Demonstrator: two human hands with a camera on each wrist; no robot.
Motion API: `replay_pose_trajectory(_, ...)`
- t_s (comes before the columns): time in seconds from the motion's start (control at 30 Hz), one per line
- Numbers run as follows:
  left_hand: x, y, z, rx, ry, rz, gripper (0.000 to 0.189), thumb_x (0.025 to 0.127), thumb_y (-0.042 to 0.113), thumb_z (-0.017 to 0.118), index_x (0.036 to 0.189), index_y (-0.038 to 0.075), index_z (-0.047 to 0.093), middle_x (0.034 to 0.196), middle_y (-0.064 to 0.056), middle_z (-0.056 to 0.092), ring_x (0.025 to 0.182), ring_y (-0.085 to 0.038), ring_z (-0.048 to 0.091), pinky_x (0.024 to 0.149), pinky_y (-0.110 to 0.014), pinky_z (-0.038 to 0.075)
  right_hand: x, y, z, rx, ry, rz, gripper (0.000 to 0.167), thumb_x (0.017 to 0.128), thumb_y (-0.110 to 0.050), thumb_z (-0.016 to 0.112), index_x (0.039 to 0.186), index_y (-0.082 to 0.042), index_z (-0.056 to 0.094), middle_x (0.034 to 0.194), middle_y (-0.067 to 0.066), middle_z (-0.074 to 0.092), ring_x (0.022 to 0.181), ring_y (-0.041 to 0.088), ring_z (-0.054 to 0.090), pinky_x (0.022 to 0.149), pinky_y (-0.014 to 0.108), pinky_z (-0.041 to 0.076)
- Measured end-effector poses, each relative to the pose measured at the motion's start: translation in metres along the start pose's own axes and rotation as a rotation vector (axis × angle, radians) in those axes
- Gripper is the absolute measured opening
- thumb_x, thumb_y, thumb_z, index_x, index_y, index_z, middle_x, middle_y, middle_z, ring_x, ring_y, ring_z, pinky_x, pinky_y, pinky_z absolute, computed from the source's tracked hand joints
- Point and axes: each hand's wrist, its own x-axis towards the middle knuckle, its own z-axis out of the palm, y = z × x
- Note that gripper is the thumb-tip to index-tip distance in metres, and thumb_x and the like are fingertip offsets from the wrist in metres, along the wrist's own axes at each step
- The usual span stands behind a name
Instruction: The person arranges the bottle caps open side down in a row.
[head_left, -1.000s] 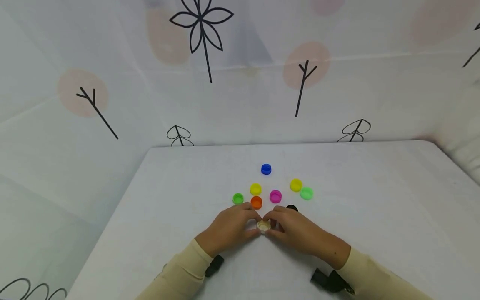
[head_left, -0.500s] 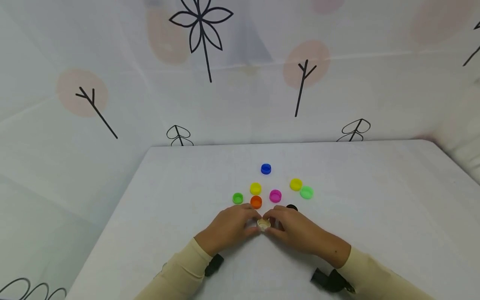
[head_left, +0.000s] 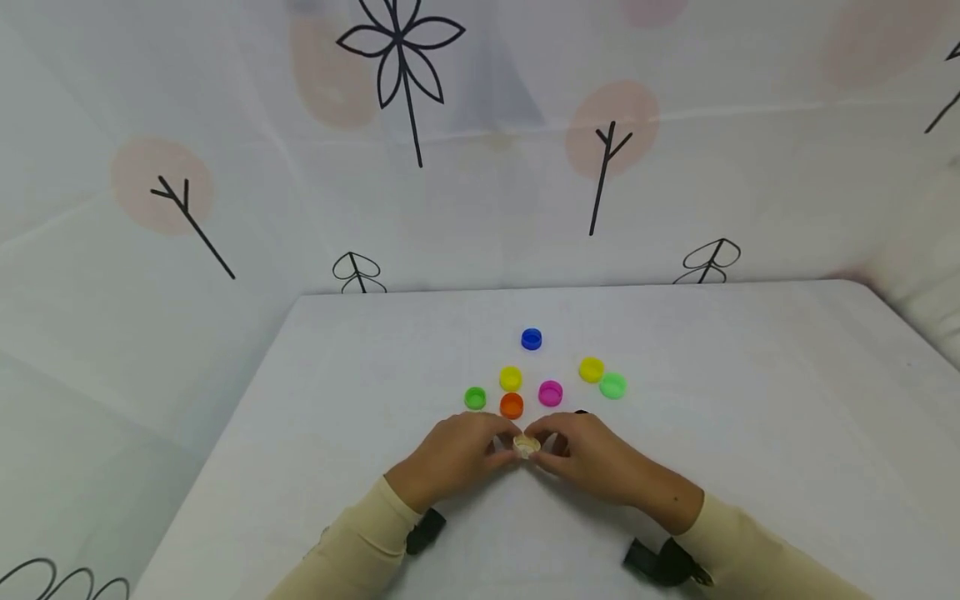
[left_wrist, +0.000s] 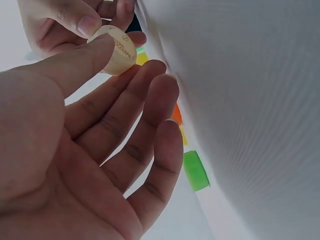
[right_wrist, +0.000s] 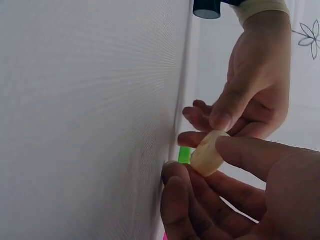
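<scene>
Both hands pinch one small cream bottle cap (head_left: 527,447) between them, low over the white table. My left hand (head_left: 453,452) grips its left side between thumb and fingertips, and my right hand (head_left: 596,457) grips the right side the same way. In the head view the cap's hollow side faces up. Reddish-brown print shows on the cap (left_wrist: 123,54) in the left wrist view; in the right wrist view the cap (right_wrist: 207,159) is tilted between the thumbs and fingers. Beyond the hands lie an orange cap (head_left: 512,406) and a pink cap (head_left: 551,393).
Other caps lie farther back: a green cap (head_left: 475,398), a yellow cap (head_left: 511,378), a second yellow cap (head_left: 592,369) against a light green cap (head_left: 613,386), and a blue cap (head_left: 531,338). A black cap (head_left: 581,412) is mostly hidden behind the right hand. A patterned cloth (head_left: 495,208) backs the table.
Both hands keep hold of the cream cap, which has come up very slightly in the head view. The right hand now hides more of the black cap. The other caps lie still.
</scene>
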Motion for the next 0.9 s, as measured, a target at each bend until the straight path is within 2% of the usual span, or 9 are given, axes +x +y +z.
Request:
replay_pose_trajectory(0.23, 0.000, 0.000, -0.006, -0.011, 0.013, 0.017, 0.026, 0.093, 0.031, 0.071, 0.116, 0.018, 0.073, 0.094, 0.011, 0.074, 0.086, -0.003, 0.066, 0.081, -0.026, 0.054, -0.001, -0.002, -0.004, 0.054, 0.036, 0.016, 0.029, 0.092, -0.021, 0.072, 0.118, -0.010, 0.073, 0.105, -0.001, 0.075, 0.078, 0.001, 0.065, 0.070, 0.017, 0.054)
replay_pose_trajectory(0.47, -0.001, -0.001, -0.009, -0.013, -0.009, -0.020, 0.029, 0.095, 0.037, 0.068, 0.118, 0.020, 0.072, 0.095, 0.012, 0.074, 0.089, -0.004, 0.066, 0.088, -0.031, 0.055, 0.000, -0.006, -0.003, 0.066, 0.063, 0.054, 0.031, 0.091, -0.022, 0.074, 0.119, -0.008, 0.073, 0.101, -0.001, 0.076, 0.078, 0.002, 0.066, 0.070, 0.015, 0.054)
replay_pose_trajectory(0.73, 0.000, -0.002, -0.012, -0.026, -0.007, -0.029, 0.028, 0.095, 0.039, 0.067, 0.115, 0.019, 0.073, 0.096, 0.012, 0.074, 0.088, -0.003, 0.066, 0.088, -0.033, 0.054, 0.000, -0.005, -0.002, 0.055, 0.112, 0.051, 0.027, 0.093, -0.019, 0.071, 0.118, -0.008, 0.074, 0.096, -0.003, 0.076, 0.078, 0.002, 0.065, 0.070, 0.017, 0.054)
replay_pose_trajectory(0.9, -0.001, -0.002, -0.012, -0.039, -0.001, -0.036, 0.030, 0.096, 0.039, 0.065, 0.117, 0.019, 0.073, 0.095, 0.013, 0.074, 0.085, -0.002, 0.064, 0.084, -0.028, 0.054, 0.000, -0.006, -0.001, 0.091, 0.114, 0.037, 0.025, 0.096, -0.020, 0.068, 0.118, -0.009, 0.073, 0.088, -0.004, 0.074, 0.074, 0.007, 0.063, 0.069, 0.019, 0.055)
